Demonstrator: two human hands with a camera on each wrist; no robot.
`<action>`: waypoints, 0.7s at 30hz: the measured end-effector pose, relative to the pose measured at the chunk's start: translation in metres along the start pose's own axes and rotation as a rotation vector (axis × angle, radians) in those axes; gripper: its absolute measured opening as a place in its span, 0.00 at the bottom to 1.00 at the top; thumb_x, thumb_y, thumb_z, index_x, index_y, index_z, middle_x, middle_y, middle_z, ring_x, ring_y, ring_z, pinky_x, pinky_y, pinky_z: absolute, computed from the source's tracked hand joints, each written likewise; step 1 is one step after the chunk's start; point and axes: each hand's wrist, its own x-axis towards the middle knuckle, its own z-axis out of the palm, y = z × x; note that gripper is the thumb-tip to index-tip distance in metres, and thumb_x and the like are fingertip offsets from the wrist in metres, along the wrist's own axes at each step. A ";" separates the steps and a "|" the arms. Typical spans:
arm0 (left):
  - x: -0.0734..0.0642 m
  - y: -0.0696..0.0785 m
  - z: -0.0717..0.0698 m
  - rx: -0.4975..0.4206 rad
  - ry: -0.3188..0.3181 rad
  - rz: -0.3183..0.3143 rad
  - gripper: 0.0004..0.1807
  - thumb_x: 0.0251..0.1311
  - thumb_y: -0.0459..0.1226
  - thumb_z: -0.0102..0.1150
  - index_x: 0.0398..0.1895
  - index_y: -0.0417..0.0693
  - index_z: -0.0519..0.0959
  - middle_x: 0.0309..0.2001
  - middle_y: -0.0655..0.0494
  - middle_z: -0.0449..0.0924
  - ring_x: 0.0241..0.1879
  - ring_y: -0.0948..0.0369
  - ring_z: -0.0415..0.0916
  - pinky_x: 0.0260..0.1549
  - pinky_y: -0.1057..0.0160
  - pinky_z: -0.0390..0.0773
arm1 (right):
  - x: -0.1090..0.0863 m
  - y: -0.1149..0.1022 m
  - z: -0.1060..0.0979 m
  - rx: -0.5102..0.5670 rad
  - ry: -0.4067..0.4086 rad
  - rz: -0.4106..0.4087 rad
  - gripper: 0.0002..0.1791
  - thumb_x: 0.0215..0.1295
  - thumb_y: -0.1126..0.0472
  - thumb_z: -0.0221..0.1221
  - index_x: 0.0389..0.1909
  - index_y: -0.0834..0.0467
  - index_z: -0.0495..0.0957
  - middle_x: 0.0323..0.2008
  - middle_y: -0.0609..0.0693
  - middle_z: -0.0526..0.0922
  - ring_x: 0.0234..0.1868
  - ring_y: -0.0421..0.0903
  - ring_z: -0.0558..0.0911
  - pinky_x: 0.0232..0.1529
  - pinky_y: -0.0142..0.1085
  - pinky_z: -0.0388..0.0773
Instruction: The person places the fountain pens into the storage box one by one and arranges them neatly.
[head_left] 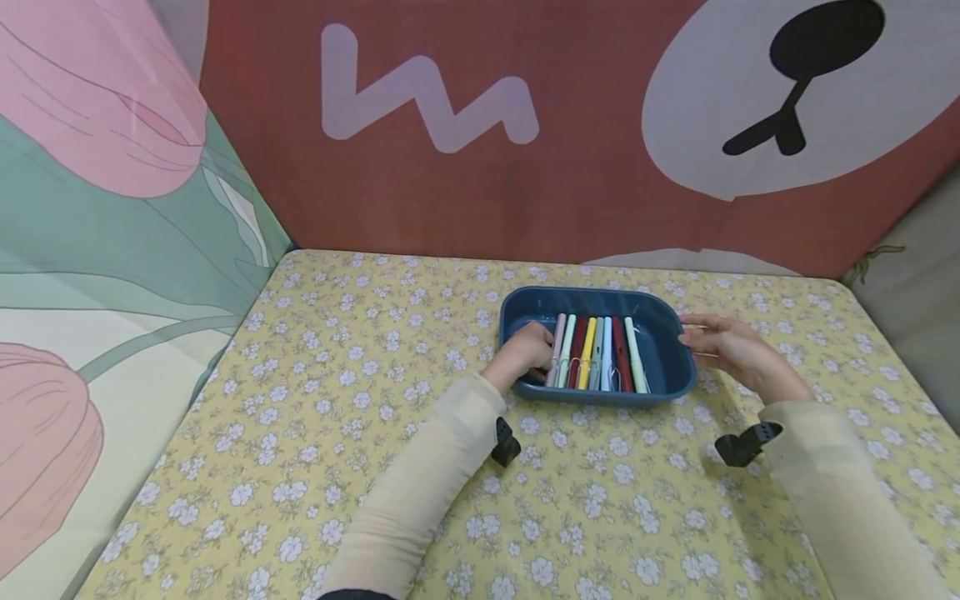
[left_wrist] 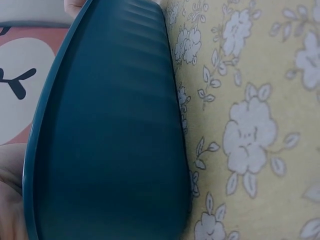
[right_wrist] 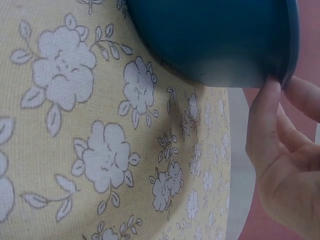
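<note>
A blue rectangular box [head_left: 671,367] with rounded corners lies on the table. Inside it, several slim clip pens stand side by side in a row: a pink pen [head_left: 556,350] at the left end, then pale green, dark red, yellow [head_left: 587,354], grey-green, light blue, dark red and pale green ones. My left hand [head_left: 528,348] reaches over the left rim with bent fingers, against the pink pen; its fingertips are partly hidden, and the box wall covers them in the left wrist view. At the right end, my right hand [right_wrist: 285,155] pinches the box's rim between thumb and finger.
Yellow flowered cloth [head_left: 300,433] covers the table. Behind it rises a reddish-brown printed fabric wall [head_left: 450,208], with a tulip-patterned one [head_left: 112,250] on the left. Both forearms carry dark wrist cameras near the box's front.
</note>
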 end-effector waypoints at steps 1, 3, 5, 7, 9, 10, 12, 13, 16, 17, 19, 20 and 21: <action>0.000 0.000 0.000 0.001 -0.005 -0.001 0.15 0.61 0.22 0.49 0.24 0.46 0.59 0.32 0.54 0.62 0.14 0.63 0.57 0.13 0.68 0.64 | 0.000 0.000 0.000 0.001 0.000 0.000 0.39 0.72 0.51 0.51 0.74 0.65 0.45 0.41 0.26 0.69 0.40 0.21 0.75 0.44 0.21 0.79; -0.001 0.000 0.000 -0.006 0.004 -0.004 0.08 0.61 0.22 0.49 0.37 0.41 0.75 0.48 0.50 0.73 0.14 0.62 0.62 0.12 0.68 0.65 | 0.000 0.000 0.000 0.002 0.001 0.001 0.40 0.71 0.50 0.52 0.74 0.65 0.45 0.42 0.26 0.70 0.40 0.21 0.75 0.44 0.21 0.79; -0.001 0.001 0.000 -0.011 0.006 -0.012 0.23 0.62 0.23 0.49 0.60 0.43 0.74 0.65 0.49 0.68 0.15 0.62 0.67 0.13 0.68 0.67 | 0.000 0.000 0.000 0.002 0.001 0.001 0.41 0.71 0.50 0.52 0.74 0.65 0.45 0.42 0.26 0.70 0.40 0.21 0.75 0.44 0.21 0.79; 0.000 0.001 0.000 -0.017 0.008 -0.015 0.29 0.62 0.23 0.49 0.67 0.43 0.67 0.70 0.47 0.63 0.16 0.61 0.69 0.13 0.68 0.69 | 0.000 0.000 0.000 0.001 0.001 0.000 0.40 0.71 0.50 0.52 0.74 0.65 0.46 0.42 0.27 0.71 0.40 0.22 0.75 0.44 0.22 0.79; 0.000 0.001 0.000 -0.025 0.014 -0.017 0.24 0.62 0.23 0.48 0.62 0.41 0.72 0.65 0.46 0.69 0.16 0.61 0.69 0.13 0.69 0.70 | -0.001 0.000 0.000 0.002 0.002 -0.001 0.40 0.71 0.50 0.52 0.74 0.65 0.46 0.42 0.26 0.71 0.40 0.22 0.75 0.44 0.22 0.79; 0.001 0.000 0.001 -0.032 0.017 -0.014 0.17 0.62 0.22 0.48 0.52 0.38 0.77 0.57 0.46 0.74 0.16 0.61 0.69 0.13 0.69 0.71 | -0.001 0.000 0.000 0.004 0.002 -0.001 0.40 0.71 0.51 0.52 0.74 0.65 0.46 0.42 0.26 0.70 0.40 0.22 0.75 0.44 0.22 0.79; 0.001 0.000 0.001 -0.047 0.031 -0.007 0.09 0.61 0.22 0.47 0.26 0.38 0.73 0.35 0.49 0.76 0.15 0.62 0.67 0.12 0.69 0.72 | -0.002 0.000 0.001 0.004 0.004 0.000 0.39 0.72 0.51 0.51 0.74 0.65 0.46 0.43 0.27 0.70 0.40 0.22 0.75 0.44 0.22 0.79; 0.001 0.000 0.001 -0.057 0.033 -0.006 0.15 0.62 0.23 0.46 0.17 0.42 0.65 0.26 0.51 0.70 0.14 0.62 0.65 0.12 0.69 0.73 | -0.002 -0.001 0.001 0.004 0.005 0.001 0.39 0.72 0.51 0.51 0.74 0.65 0.46 0.43 0.28 0.70 0.40 0.22 0.75 0.44 0.22 0.79; 0.001 0.000 0.001 -0.073 0.038 -0.004 0.26 0.64 0.25 0.44 0.11 0.50 0.49 0.13 0.58 0.49 0.12 0.63 0.57 0.12 0.68 0.73 | -0.002 -0.001 0.002 0.003 0.009 0.002 0.38 0.72 0.51 0.51 0.74 0.64 0.47 0.43 0.30 0.70 0.40 0.22 0.75 0.44 0.22 0.79; 0.000 0.000 0.001 -0.076 0.041 -0.006 0.27 0.65 0.26 0.43 0.09 0.51 0.49 0.11 0.59 0.47 0.12 0.63 0.56 0.12 0.68 0.74 | -0.002 -0.001 0.002 0.002 0.011 0.001 0.38 0.72 0.52 0.50 0.74 0.65 0.47 0.43 0.30 0.70 0.40 0.22 0.75 0.44 0.22 0.79; -0.001 0.000 0.001 -0.077 0.043 -0.012 0.28 0.68 0.30 0.43 0.08 0.51 0.50 0.09 0.59 0.48 0.12 0.63 0.55 0.13 0.67 0.74 | -0.002 -0.001 0.002 0.006 0.015 0.001 0.38 0.72 0.52 0.50 0.74 0.65 0.47 0.43 0.29 0.70 0.40 0.22 0.76 0.43 0.22 0.79; -0.002 0.000 0.001 -0.073 0.046 -0.015 0.28 0.69 0.31 0.43 0.08 0.51 0.51 0.09 0.59 0.50 0.12 0.63 0.57 0.13 0.67 0.74 | -0.002 0.000 0.002 0.009 0.018 0.001 0.37 0.72 0.52 0.50 0.74 0.65 0.47 0.42 0.28 0.71 0.39 0.23 0.76 0.43 0.22 0.79; -0.002 0.001 0.000 -0.072 0.048 -0.017 0.28 0.69 0.33 0.44 0.08 0.50 0.52 0.10 0.59 0.51 0.13 0.62 0.58 0.14 0.67 0.75 | -0.002 0.000 0.003 0.013 0.020 0.001 0.37 0.72 0.52 0.50 0.73 0.65 0.48 0.41 0.28 0.72 0.39 0.23 0.76 0.43 0.22 0.79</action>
